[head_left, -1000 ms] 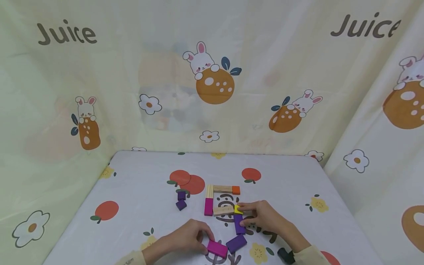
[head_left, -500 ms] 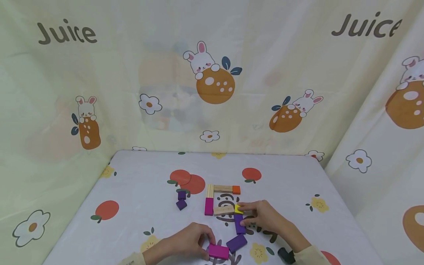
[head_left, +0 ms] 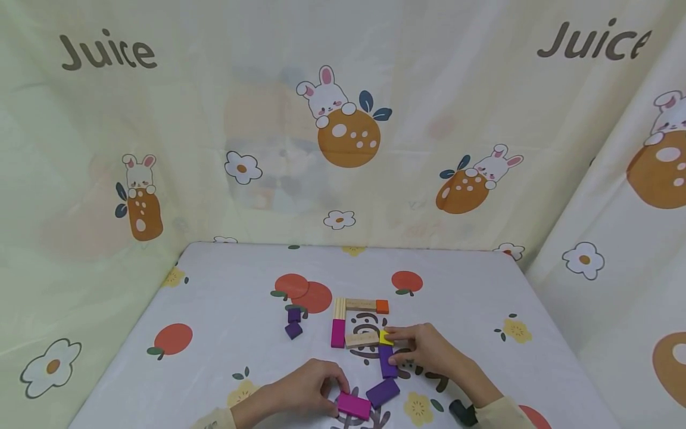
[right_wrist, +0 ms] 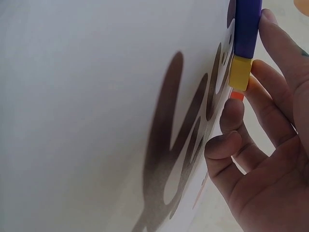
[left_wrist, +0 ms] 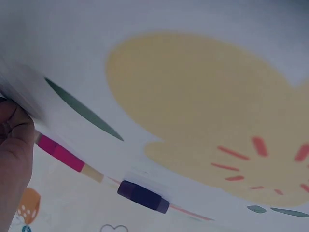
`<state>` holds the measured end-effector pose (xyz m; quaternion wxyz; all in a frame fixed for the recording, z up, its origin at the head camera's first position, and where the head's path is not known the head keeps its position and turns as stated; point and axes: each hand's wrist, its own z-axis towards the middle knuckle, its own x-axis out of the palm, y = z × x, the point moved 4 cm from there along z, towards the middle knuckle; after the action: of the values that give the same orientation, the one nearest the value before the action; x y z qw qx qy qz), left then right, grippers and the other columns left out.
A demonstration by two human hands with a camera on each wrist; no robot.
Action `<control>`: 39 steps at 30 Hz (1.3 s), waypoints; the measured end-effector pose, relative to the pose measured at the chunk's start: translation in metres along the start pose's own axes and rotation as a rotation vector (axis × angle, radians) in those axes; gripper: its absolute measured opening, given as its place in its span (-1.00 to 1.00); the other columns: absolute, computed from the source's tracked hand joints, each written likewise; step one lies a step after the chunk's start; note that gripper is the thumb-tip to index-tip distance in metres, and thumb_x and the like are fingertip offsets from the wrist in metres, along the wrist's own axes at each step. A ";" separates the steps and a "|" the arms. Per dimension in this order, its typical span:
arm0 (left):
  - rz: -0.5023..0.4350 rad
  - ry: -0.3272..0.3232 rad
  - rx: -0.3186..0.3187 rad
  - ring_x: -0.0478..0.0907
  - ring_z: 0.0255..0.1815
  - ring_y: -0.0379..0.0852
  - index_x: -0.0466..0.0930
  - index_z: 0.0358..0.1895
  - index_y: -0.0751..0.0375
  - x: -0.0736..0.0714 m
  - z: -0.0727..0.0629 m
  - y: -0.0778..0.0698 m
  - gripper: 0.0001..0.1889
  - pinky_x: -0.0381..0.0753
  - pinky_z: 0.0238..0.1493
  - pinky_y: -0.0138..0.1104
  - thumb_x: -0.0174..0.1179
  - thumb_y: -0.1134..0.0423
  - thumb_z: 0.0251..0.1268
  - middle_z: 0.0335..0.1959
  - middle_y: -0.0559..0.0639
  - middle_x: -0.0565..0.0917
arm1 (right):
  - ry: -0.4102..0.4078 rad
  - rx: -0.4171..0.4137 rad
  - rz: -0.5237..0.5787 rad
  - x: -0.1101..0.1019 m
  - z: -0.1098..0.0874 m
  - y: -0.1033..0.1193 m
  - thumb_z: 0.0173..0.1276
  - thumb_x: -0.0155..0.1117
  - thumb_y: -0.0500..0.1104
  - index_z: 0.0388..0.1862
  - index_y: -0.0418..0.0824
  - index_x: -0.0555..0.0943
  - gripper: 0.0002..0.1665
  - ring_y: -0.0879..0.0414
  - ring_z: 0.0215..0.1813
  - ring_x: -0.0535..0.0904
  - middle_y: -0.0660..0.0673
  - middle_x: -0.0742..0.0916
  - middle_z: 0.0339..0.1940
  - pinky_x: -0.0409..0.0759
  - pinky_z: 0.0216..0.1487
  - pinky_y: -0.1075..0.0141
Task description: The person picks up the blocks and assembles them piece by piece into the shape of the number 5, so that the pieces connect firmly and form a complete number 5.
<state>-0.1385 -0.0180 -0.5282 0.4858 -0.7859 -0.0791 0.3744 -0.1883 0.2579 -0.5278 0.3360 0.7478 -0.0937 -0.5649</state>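
At the near edge of the table, my left hand point(head_left: 311, 387) pinches a magenta wooden block point(head_left: 354, 406), fingertips on its far side and thumb at its left end. A tilted purple block point(head_left: 383, 393) lies just right of it. My right hand point(head_left: 431, 351) touches a yellow block point(head_left: 385, 338) with the index finger, and its thumb rests against the side of a purple block point(head_left: 387, 362) standing in line with it. In the right wrist view, the thumb point(right_wrist: 280, 41) meets the purple block point(right_wrist: 247, 29). The left wrist view hides what the left hand point(left_wrist: 14, 150) grips.
Farther back, natural wood blocks point(head_left: 361, 340), another magenta block point(head_left: 338, 333) and an orange block point(head_left: 382, 307) join the row. Two small purple blocks point(head_left: 293, 323) lie to the left. A dark cylindrical object point(head_left: 462, 412) sits by the right sleeve. Patterned curtains surround the table.
My left hand has moved the magenta block slightly toward the near edge and right, and the block now lies straighter. The right hand stays in place.
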 end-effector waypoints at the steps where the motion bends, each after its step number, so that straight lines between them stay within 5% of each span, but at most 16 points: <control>1: 0.023 0.006 0.013 0.39 -0.44 -0.38 0.77 -0.06 -0.03 0.000 0.000 0.000 -0.72 0.39 -0.39 -0.54 0.54 0.34 0.19 -0.44 -0.18 0.53 | -0.002 -0.001 -0.002 0.000 0.000 0.000 0.20 0.62 0.14 0.23 0.09 0.78 -0.41 0.31 -0.44 0.36 0.05 0.74 0.39 0.33 -0.43 0.46; 15: 0.001 -0.071 0.002 0.46 -0.31 -0.36 0.73 0.13 -0.08 -0.007 -0.002 0.001 -0.51 0.49 -0.27 -0.50 0.61 0.28 0.09 -0.17 -0.26 0.63 | 0.021 0.001 0.008 -0.004 0.001 0.004 0.23 0.62 0.11 0.25 0.08 0.77 -0.42 0.27 -0.43 0.39 0.00 0.73 0.41 0.33 -0.42 0.46; 21: 0.029 -0.167 0.002 0.51 -0.22 -0.29 0.71 0.18 -0.01 -0.022 -0.006 0.004 -0.49 0.52 -0.21 -0.48 0.62 0.19 0.12 0.02 -0.17 0.72 | 0.019 0.011 -0.004 -0.003 0.000 0.004 0.21 0.62 0.12 0.24 0.09 0.77 -0.41 0.28 -0.45 0.39 0.03 0.73 0.39 0.33 -0.43 0.46; 27: 0.060 -0.310 -0.007 0.51 -0.20 -0.18 0.69 0.20 0.10 -0.043 -0.013 0.010 -0.50 0.52 -0.27 -0.46 0.57 0.19 0.19 0.12 0.01 0.73 | 0.014 0.013 0.002 -0.002 -0.002 0.002 0.21 0.62 0.13 0.24 0.10 0.77 -0.41 0.28 -0.45 0.38 0.04 0.73 0.39 0.33 -0.42 0.45; 32: 0.150 -0.526 -0.051 0.47 -0.32 -0.21 0.71 0.10 0.19 -0.058 -0.016 0.020 -0.60 0.48 -0.34 -0.47 0.55 0.25 0.21 0.00 0.06 0.76 | 0.011 0.031 0.002 -0.001 -0.004 0.000 0.18 0.64 0.14 0.23 0.10 0.78 -0.39 0.28 -0.46 0.37 0.04 0.74 0.39 0.32 -0.44 0.45; 36: 0.208 -0.716 -0.158 0.48 -0.30 -0.21 0.71 0.03 0.22 -0.069 -0.019 0.030 -0.62 0.54 -0.29 -0.43 0.57 0.30 0.14 -0.05 0.05 0.74 | 0.009 0.028 0.009 0.001 -0.004 -0.001 0.18 0.64 0.15 0.24 0.11 0.77 -0.38 0.28 -0.47 0.37 0.05 0.73 0.39 0.32 -0.44 0.45; 39: 0.208 -0.801 -0.253 0.57 -0.17 -0.12 0.67 0.06 0.22 -0.077 -0.021 0.035 -0.56 0.67 -0.12 -0.27 0.59 0.29 0.11 0.00 0.07 0.69 | 0.007 0.013 0.010 0.000 -0.001 0.000 0.18 0.63 0.15 0.25 0.10 0.77 -0.38 0.28 -0.46 0.37 0.05 0.73 0.40 0.33 -0.44 0.45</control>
<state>-0.1869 -0.0888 -0.5128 0.2761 -0.6358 -0.2273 0.6840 -0.1874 0.2582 -0.5274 0.3343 0.7513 -0.0997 -0.5602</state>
